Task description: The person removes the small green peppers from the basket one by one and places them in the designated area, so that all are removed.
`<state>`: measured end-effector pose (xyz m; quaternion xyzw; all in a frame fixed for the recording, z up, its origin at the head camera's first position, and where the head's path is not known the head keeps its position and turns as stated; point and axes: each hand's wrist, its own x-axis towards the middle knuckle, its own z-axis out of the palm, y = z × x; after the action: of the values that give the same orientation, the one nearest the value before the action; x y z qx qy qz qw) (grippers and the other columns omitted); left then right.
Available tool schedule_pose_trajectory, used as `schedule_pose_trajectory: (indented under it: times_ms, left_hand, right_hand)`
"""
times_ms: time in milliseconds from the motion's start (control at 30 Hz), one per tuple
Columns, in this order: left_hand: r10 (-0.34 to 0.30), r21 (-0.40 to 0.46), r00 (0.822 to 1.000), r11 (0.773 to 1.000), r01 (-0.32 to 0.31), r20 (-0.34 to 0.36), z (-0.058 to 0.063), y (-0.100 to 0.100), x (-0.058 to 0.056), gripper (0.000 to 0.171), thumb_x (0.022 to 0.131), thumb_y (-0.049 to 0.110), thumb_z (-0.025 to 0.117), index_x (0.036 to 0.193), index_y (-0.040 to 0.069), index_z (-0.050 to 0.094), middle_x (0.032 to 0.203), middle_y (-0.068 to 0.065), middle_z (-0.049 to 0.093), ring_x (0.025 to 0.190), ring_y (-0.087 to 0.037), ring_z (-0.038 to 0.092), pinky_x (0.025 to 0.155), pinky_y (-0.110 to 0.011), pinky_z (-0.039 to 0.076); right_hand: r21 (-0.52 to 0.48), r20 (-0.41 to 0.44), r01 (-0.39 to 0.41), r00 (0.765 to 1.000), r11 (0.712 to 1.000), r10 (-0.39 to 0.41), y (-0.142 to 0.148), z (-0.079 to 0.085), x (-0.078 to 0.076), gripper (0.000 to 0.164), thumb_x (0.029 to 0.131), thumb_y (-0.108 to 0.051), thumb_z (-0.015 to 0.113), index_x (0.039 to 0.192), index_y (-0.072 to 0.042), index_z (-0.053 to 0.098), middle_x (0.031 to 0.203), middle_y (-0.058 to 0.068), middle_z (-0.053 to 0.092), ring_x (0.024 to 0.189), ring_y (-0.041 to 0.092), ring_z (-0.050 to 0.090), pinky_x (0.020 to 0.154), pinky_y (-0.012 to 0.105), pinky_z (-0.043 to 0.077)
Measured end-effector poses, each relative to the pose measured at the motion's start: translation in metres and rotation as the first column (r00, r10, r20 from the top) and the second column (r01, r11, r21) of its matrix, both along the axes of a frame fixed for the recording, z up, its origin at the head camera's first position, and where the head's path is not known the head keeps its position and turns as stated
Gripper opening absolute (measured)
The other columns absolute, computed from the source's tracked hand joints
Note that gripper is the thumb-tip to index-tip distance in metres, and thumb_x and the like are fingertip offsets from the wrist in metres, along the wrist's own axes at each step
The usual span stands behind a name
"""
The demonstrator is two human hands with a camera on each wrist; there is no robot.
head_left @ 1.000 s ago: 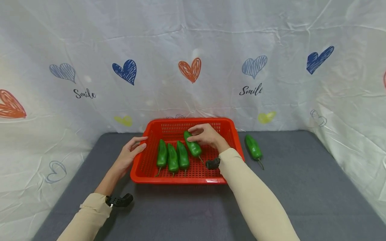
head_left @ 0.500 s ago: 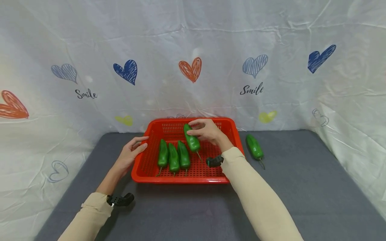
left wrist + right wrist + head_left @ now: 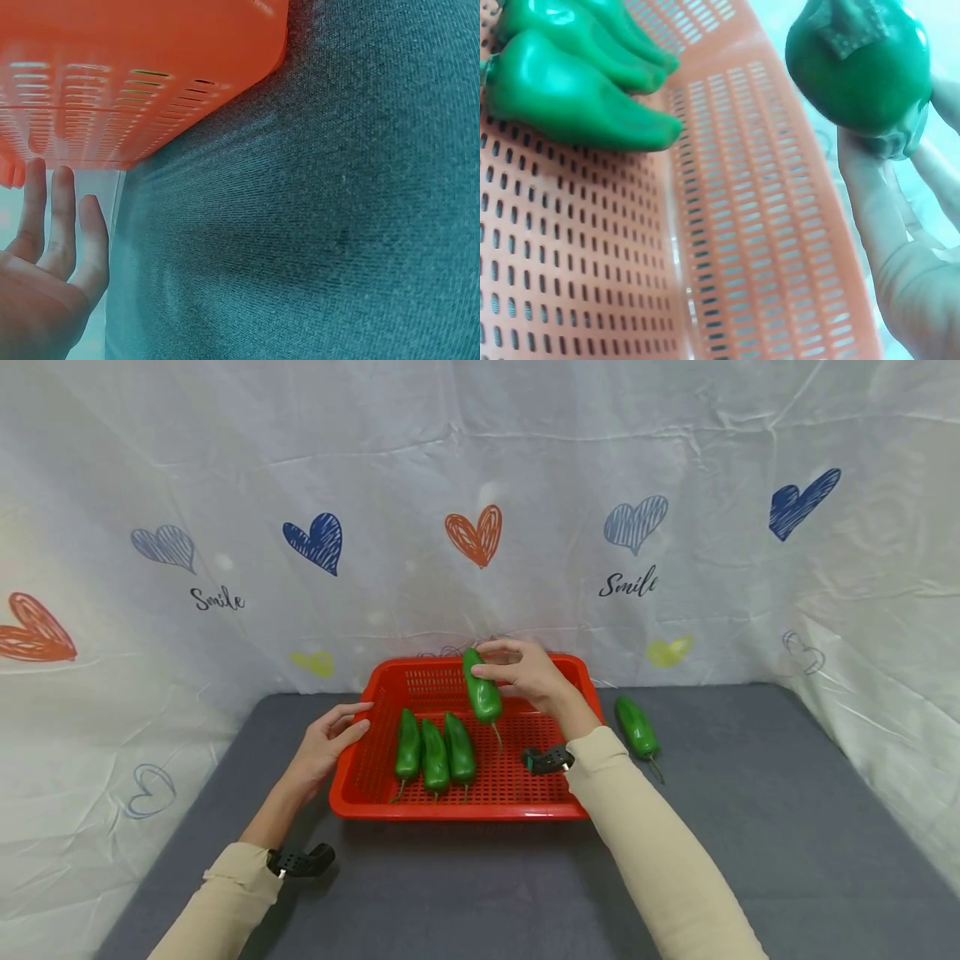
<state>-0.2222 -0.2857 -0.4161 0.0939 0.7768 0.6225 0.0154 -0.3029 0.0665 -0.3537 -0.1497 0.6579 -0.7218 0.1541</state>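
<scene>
My right hand [image 3: 525, 675] pinches a green chili pepper [image 3: 482, 697] between thumb and fingers, with its stem hanging down. This pepper is raised over the back half of a red perforated plastic basket [image 3: 457, 812]. In the right wrist view the held pepper [image 3: 859, 67] appears end-on, above the basket wall. Three more green peppers [image 3: 436, 757] lie side by side in the basket's left half, stems toward me. At the left rim rests my left hand [image 3: 321, 747], its thumb and index finger touching the edge. The left wrist view shows several fairly straight fingers [image 3: 64, 217] beside the outer wall.
Another green pepper [image 3: 637, 727] lies on the dark grey tablecloth [image 3: 720, 827], right of the basket. A white curtain [image 3: 540, 460] printed with hearts hangs close behind the basket. Each wrist wears a black band [image 3: 300, 860].
My right hand has lifted the pepper up and away from me, out of the row in the basket. My left hand stays at the rim.
</scene>
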Motion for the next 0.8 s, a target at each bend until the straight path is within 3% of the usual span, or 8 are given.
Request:
schedule_pose_trajectory:
  times_ms: [467, 800]
  left_hand:
    - [0.011, -0.019, 1.0, 1.0, -0.011, 0.004, 0.0, -0.001, -0.001, 0.049, 0.104, 0.023, 0.062, 0.147, 0.004, 0.05, 0.136, -0.021, 0.052, 0.113, -0.023, 0.057, 0.087, -0.033, 0.055]
    - [0.024, -0.053, 1.0, 0.998, -0.024, 0.01, 0.002, 0.0, -0.001, 0.05, 0.104, 0.027, 0.063, 0.147, 0.005, 0.051, 0.145, -0.019, 0.047, 0.122, -0.028, 0.05, 0.09, -0.03, 0.052]
  right_hand:
    - [-0.088, 0.018, -0.039, 0.999, 0.995, 0.041, 0.016, 0.03, 0.013, 0.043, 0.095, -0.002, 0.072, 0.136, -0.001, 0.06, 0.13, 0.022, 0.059, 0.105, 0.033, 0.065, 0.085, 0.051, 0.056]
    - [-0.059, -0.029, -0.012, 1.0, 0.998, 0.011, 0.029, 0.047, 0.024, 0.042, 0.093, -0.001, 0.074, 0.134, -0.002, 0.063, 0.13, 0.023, 0.058, 0.104, 0.033, 0.066, 0.086, 0.052, 0.056]
